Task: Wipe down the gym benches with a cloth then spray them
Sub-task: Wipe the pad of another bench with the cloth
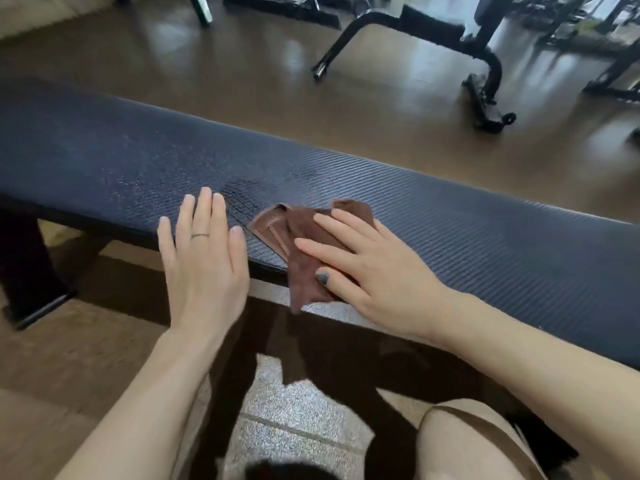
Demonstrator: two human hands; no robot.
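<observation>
A long flat gym bench point(467, 220) with a dark ribbed pad runs across the view from left to right. A brown cloth point(298, 233) lies crumpled on its near edge, one corner hanging over the side. My right hand point(374, 268) presses flat on the cloth, fingers spread and the thumb against the hanging part. My left hand point(204, 261) hovers flat just left of the cloth, fingers apart over the pad's near edge, holding nothing. The pad left of the cloth glistens with small wet spots. No spray bottle is in view.
Another black bench frame point(485, 64) stands on the shiny brown floor beyond the bench, with more gym equipment along the back right. The bench's black leg point(27, 271) is at the lower left. My knee in tan cloth point(467, 445) is at the bottom right.
</observation>
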